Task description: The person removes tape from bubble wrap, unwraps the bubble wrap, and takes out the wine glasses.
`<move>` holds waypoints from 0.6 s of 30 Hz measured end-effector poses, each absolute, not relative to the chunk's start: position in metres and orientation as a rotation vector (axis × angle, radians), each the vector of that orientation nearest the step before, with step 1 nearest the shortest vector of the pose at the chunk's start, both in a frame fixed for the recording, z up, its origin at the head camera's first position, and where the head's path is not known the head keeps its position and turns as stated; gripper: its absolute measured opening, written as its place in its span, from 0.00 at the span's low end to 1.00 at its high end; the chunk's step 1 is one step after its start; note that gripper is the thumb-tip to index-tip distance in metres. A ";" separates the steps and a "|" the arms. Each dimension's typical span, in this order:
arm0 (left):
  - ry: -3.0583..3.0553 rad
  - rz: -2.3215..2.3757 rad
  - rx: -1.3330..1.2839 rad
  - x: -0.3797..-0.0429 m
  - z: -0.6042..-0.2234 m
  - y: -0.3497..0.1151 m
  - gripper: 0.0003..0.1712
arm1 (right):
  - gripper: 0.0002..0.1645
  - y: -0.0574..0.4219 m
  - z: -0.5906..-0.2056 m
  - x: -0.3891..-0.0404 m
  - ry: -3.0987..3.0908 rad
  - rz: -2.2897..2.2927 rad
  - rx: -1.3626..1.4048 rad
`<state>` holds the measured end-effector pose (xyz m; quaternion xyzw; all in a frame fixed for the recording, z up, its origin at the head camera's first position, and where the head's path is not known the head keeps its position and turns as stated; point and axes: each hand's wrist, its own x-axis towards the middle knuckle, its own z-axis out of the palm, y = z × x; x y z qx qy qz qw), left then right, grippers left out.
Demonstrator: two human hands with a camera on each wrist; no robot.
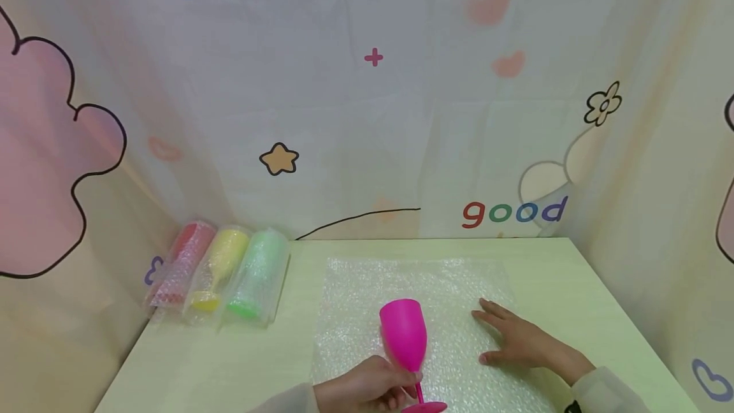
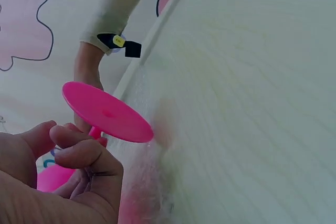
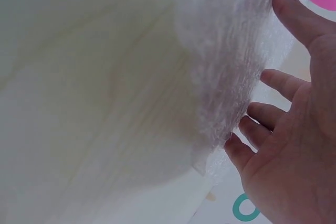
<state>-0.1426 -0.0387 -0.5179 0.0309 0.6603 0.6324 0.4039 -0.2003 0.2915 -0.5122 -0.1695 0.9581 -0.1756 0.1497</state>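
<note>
A bright pink plastic goblet point(image 1: 404, 331) leans slightly over the bubble wrap sheet point(image 1: 344, 311), its bowl toward the far side. My left hand point(image 1: 367, 382) pinches its stem between thumb and fingers. In the left wrist view the goblet's round foot point(image 2: 107, 113) shows just beyond those fingers. To the right, my right hand point(image 1: 524, 340) has its fingers spread over the right part of the sheet. Seen in the right wrist view, the fingertips of the right hand point(image 3: 294, 114) are right at the bubble wrap point(image 3: 226, 61), with nothing gripped.
At the table's left back corner lie three bubble-wrapped pieces side by side: a red one point(image 1: 189, 253), a yellow goblet point(image 1: 225, 260) and a green one point(image 1: 260, 266). A printed curtain point(image 1: 355, 107) hangs behind the pale table point(image 1: 229, 362) and along both sides.
</note>
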 end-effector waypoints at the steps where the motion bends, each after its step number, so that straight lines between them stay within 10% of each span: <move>1: 1.655 1.586 0.062 -0.143 -0.518 -0.038 0.20 | 0.56 0.291 -0.512 -0.200 2.755 -0.504 -0.491; 18: 1.769 1.557 0.102 -0.142 -0.530 -0.025 0.17 | 0.56 0.295 -0.516 -0.202 2.769 -0.503 -0.520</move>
